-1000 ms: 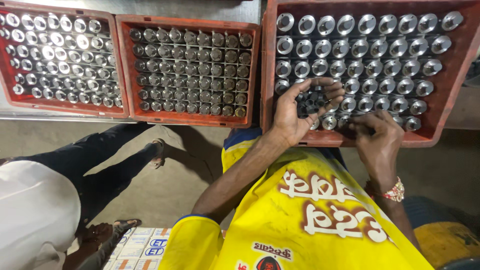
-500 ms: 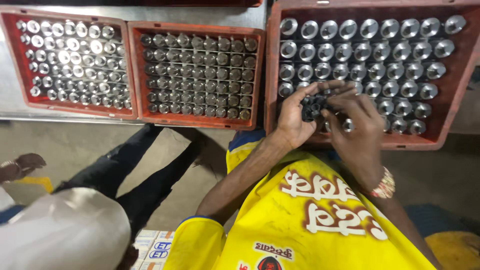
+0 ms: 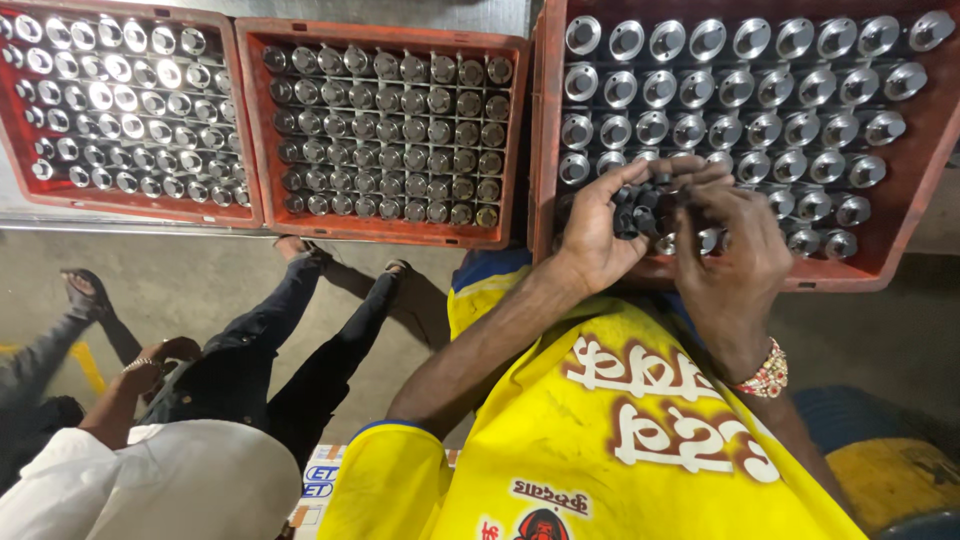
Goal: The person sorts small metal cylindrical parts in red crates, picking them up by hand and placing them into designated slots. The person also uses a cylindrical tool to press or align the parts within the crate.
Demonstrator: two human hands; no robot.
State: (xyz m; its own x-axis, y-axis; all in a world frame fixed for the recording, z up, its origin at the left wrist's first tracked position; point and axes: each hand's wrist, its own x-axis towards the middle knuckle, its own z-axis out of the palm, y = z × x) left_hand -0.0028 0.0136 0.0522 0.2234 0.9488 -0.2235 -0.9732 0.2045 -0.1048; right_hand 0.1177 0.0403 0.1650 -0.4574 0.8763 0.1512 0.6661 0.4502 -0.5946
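We reach both bare forearms forward toward twelve o'clock, elbows bent. Our left hand (image 3: 592, 232) curls its fingers into a pinching grip, thumb up. Our right hand (image 3: 735, 245), at its three o'clock and touching it fingertip to fingertip, bends knuckles-up, a beaded bracelet at the wrist.

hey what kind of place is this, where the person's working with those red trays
Most likely a factory or machine workshop. Three red crates hold rows of identical shiny metal parts, the left hand and right hand handle dark parts over the nearest crate, and the floor is bare concrete.
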